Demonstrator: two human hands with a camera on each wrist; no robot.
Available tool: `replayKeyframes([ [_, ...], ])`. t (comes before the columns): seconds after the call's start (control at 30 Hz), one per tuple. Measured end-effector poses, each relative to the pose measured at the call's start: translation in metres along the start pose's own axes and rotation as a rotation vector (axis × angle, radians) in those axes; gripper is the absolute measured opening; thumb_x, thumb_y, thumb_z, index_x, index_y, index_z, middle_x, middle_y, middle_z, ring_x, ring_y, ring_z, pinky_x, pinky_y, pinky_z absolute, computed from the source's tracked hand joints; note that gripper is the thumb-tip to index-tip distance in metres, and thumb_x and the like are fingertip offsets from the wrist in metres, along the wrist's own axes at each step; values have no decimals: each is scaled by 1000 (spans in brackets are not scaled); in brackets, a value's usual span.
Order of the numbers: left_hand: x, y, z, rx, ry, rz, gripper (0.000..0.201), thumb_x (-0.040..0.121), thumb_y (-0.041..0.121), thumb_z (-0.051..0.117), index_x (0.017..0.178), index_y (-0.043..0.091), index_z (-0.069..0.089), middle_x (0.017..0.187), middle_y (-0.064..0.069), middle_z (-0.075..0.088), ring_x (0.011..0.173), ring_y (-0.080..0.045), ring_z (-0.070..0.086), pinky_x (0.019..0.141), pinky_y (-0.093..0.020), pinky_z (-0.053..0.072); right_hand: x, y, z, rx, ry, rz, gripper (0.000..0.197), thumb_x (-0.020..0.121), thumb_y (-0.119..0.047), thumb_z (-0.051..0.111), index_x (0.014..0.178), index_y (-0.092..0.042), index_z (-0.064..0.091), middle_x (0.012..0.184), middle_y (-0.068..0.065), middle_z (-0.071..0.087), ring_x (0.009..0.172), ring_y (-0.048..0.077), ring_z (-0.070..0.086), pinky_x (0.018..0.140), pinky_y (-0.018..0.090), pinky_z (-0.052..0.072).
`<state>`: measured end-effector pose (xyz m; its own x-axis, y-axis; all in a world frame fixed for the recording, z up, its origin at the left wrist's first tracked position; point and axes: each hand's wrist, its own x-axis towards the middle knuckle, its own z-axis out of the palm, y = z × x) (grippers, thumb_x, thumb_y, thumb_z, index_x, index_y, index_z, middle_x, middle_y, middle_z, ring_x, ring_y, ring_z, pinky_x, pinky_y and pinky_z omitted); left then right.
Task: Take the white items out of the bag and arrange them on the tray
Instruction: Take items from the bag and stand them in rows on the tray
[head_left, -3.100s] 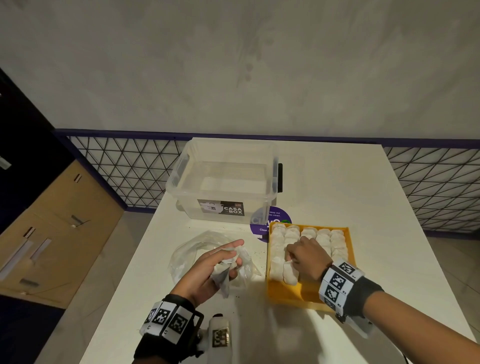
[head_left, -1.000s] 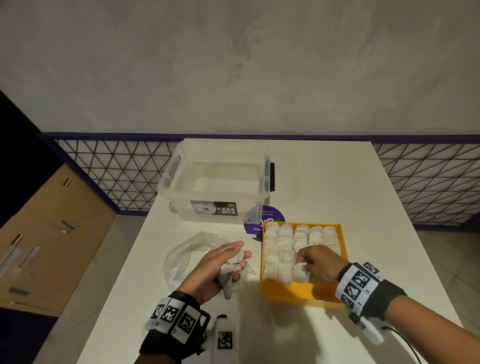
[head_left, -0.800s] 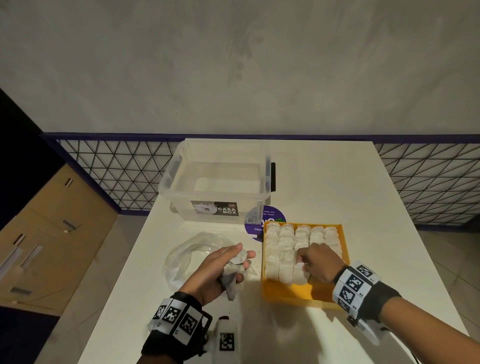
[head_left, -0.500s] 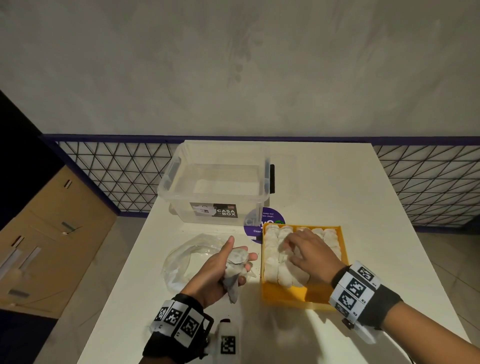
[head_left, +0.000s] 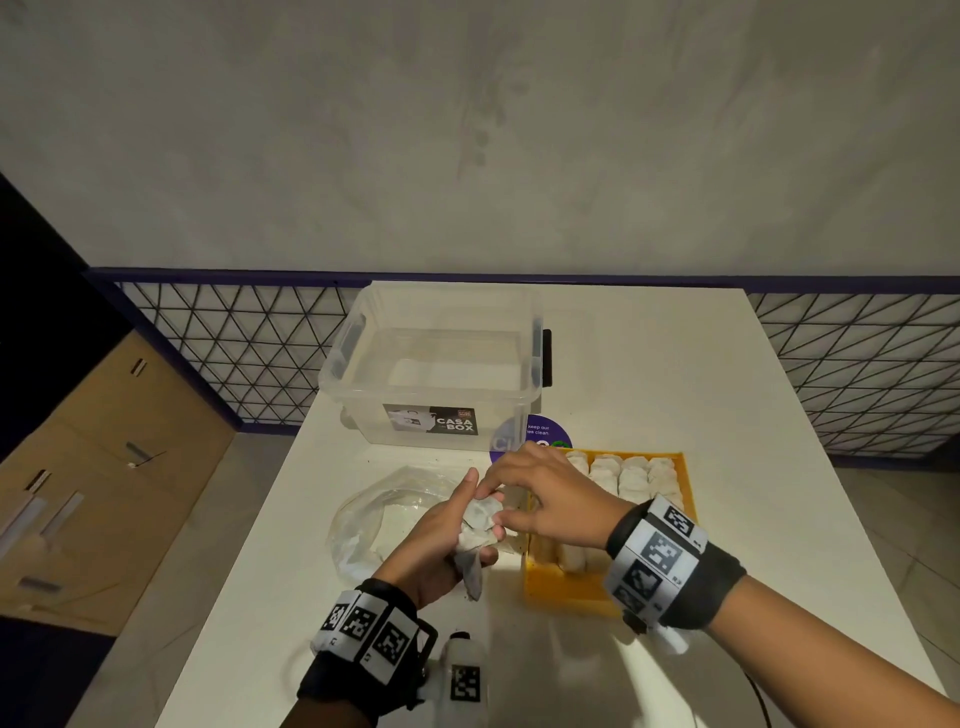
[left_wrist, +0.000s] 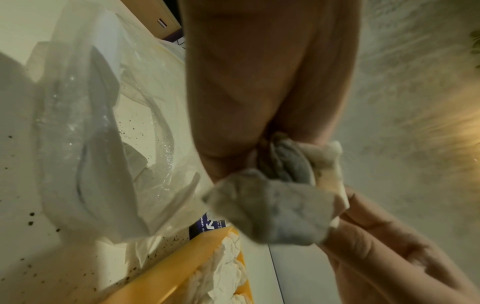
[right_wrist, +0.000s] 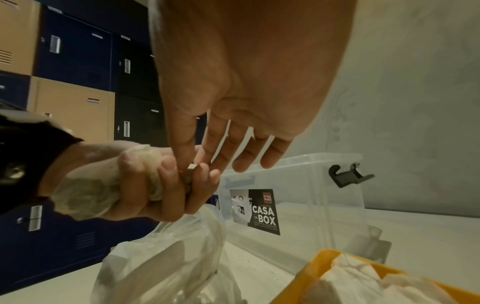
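My left hand is held just left of the tray and grips a bunch of crumpled white items. My right hand has come over to it, and its thumb and index finger pinch one white item at the top of the bunch while the other fingers stay straight. The yellow tray holds rows of white items, partly hidden by my right wrist. The clear plastic bag lies slack on the table under and left of my left hand. The left wrist view shows the bunch up close.
A clear lidless storage box stands behind the bag and tray, with a purple round sticker beside it. The white table drops off at the left edge. Lockers stand to the left, and wire mesh fencing runs behind the table.
My right hand left the tray, where it had been pressing on white items, and moved left to the bunch in my left hand. It now pinches a piece there. The left hand barely moved.
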<state>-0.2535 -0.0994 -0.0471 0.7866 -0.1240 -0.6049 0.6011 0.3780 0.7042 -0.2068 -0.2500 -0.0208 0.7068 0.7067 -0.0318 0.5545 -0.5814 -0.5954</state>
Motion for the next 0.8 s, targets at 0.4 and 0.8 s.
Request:
replayKeyframes([
  [0.4,5,5,-3,-4,-31,-34,55,85,57,45,96,5,60,62,-6,49,47,-14,40,40,-19,37,8,1,-10,31,-48,-3,26,87,-29,61,113,-25,65,115,-8,63,105,18,42,93,29,27],
  [0.8,7,4,-1,-16,-3,-61,63,92,63,30,78,6,54,64,-10,57,49,-14,46,33,-17,31,8,0,-10,256,71,115,23,92,-24,54,107,-16,69,96,-5,63,93,10,46,84,25,37],
])
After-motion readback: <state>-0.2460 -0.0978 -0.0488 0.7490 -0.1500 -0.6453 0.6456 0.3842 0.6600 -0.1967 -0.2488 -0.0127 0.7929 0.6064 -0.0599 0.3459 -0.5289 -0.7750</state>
